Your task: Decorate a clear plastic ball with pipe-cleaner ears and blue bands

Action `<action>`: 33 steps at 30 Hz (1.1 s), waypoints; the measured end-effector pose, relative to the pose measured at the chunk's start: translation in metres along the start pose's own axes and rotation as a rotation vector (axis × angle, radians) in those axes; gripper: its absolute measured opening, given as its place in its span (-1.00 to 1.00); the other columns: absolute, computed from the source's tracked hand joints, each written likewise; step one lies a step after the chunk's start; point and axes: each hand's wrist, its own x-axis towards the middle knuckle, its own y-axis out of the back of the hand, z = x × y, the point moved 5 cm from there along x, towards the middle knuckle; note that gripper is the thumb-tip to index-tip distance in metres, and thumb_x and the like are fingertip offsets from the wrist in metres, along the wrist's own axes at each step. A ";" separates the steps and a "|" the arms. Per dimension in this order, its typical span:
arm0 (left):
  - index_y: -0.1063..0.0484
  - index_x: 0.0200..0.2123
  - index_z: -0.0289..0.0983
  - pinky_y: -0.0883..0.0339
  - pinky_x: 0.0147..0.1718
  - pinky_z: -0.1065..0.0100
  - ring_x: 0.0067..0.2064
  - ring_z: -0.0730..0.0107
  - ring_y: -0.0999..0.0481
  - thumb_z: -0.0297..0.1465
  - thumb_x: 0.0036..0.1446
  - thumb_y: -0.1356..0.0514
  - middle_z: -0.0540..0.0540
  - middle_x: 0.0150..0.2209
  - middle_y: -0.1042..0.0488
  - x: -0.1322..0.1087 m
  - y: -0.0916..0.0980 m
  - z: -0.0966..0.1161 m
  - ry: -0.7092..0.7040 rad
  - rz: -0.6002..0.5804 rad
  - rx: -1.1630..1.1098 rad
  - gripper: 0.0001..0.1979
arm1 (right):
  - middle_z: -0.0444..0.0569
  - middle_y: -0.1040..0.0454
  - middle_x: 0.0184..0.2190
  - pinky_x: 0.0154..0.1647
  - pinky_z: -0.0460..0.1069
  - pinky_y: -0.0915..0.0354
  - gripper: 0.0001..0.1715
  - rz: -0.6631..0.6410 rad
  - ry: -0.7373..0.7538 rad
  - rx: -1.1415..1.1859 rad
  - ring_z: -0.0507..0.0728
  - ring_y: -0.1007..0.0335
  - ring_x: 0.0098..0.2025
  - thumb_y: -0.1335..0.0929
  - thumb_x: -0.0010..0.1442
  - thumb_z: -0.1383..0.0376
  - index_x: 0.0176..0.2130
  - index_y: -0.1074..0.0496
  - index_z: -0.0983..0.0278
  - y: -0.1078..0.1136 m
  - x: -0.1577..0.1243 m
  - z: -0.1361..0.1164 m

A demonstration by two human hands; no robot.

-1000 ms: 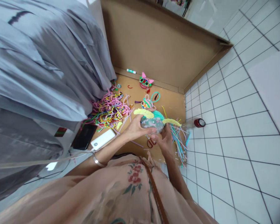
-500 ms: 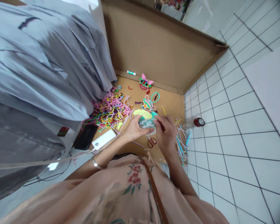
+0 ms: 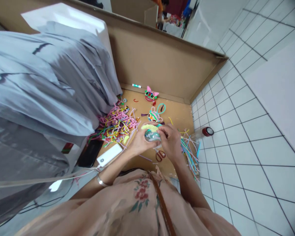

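Observation:
My left hand [image 3: 139, 143] is wrapped round a clear, rounded plastic piece [image 3: 151, 135], gripping it from the left side. A fuzzy pale-yellow strip [image 3: 149, 127] curves over its far edge, with some teal fuzz [image 3: 159, 125] beside it. At the right edge of the clear piece, my right hand [image 3: 171, 140] has its fingers pinched together; what sits between the fingertips is hidden. Just beyond both hands lies a decorated pipe-cleaner face [image 3: 154, 115] with a teal loop. Red-handled scissors [image 3: 160, 156] rest on the board under my right hand.
A tangled heap of coloured pipe cleaners [image 3: 118, 122] lies left, more strips [image 3: 190, 152] right. A pink-eared face [image 3: 151, 95] and a glue stick [image 3: 136, 86] are near the cardboard wall [image 3: 157, 62]. A white power bank [image 3: 109, 155], black phone [image 3: 90, 153] and red-lidded jar [image 3: 207, 131] flank the board.
The camera view has tilted up, showing more beyond the cardboard wall. Both hands stay on the clear piece; the right fingers sit closer in against its edge.

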 end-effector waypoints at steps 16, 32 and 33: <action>-0.51 -0.14 -0.33 -0.33 0.15 0.15 0.16 0.04 -0.44 -0.34 -0.27 -0.34 -0.20 0.09 -0.48 -0.002 0.003 0.005 0.109 0.031 -0.047 -0.49 | -0.12 -0.43 -0.44 -0.31 -0.05 -0.27 -0.81 0.017 0.016 0.014 0.04 -0.31 -0.41 -0.32 0.17 0.42 -0.44 -0.46 0.24 0.001 0.002 -0.006; -0.47 0.00 -0.32 -0.38 0.09 0.20 0.08 0.13 -0.48 -0.35 -0.24 -0.34 -0.19 0.11 -0.45 0.001 -0.006 -0.001 0.101 -0.025 0.005 -0.39 | -0.09 -0.43 -0.42 -0.28 -0.02 -0.30 -0.83 0.002 0.017 -0.010 0.08 -0.35 -0.37 -0.35 0.17 0.37 -0.35 -0.57 0.22 0.012 0.004 -0.001; -0.47 0.01 -0.32 -0.35 0.13 0.19 0.12 0.12 -0.46 -0.36 -0.23 -0.34 -0.19 0.14 -0.43 0.001 -0.006 0.000 0.086 -0.030 -0.004 -0.38 | -0.09 -0.43 -0.41 -0.27 -0.02 -0.30 -0.83 -0.001 0.016 -0.015 0.08 -0.35 -0.36 -0.34 0.17 0.37 -0.37 -0.56 0.22 0.012 0.005 -0.001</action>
